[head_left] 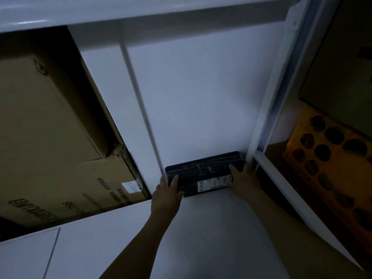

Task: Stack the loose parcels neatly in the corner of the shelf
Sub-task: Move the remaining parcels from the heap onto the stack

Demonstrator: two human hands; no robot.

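A dark rectangular parcel (203, 168) with a white label on its near face lies on the white shelf (211, 228), pushed against the back wall in the far right corner beside the upright post. My left hand (166, 195) grips its left end, thumb on top. My right hand (244, 180) holds its right end, fingers lying over the top edge. Both arms reach forward across the shelf.
Large brown cardboard boxes (50, 127) fill the bay to the left, behind the shelf edge. A white upright post (267, 109) bounds the right side. Beyond it sits a yellow tray with dark round hollows (330, 156) and another brown box (342, 67).
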